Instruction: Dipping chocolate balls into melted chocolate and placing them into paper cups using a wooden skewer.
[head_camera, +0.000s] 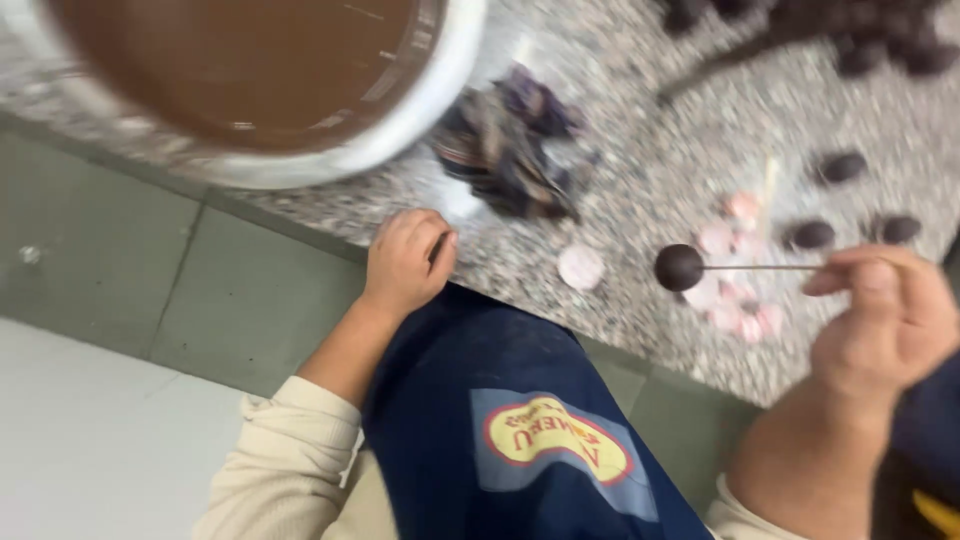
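- Chocolate-coated ball (679, 267) sits on the tip of a thin stick (760, 267) whose long axis runs level, sideways along the counter's near edge; the ball end points away from the right hand (885, 320), toward the left hand.
- Right hand pinches the stick's far end between thumb and fingertips, holding the ball above pink marshmallows (735, 300) on the speckled granite counter (640, 180).
- Left hand (408, 262) rests curled in a loose fist at the counter's near edge, well apart from the ball; whether it holds anything cannot be told.
- Smooth, glossy brown melted chocolate fills a round white bowl (420, 115) at the counter's left.
- Dark, matte coated balls (812, 234) lie beyond the marshmallows; crumpled dark wrappers (510, 150) lie beside the bowl.
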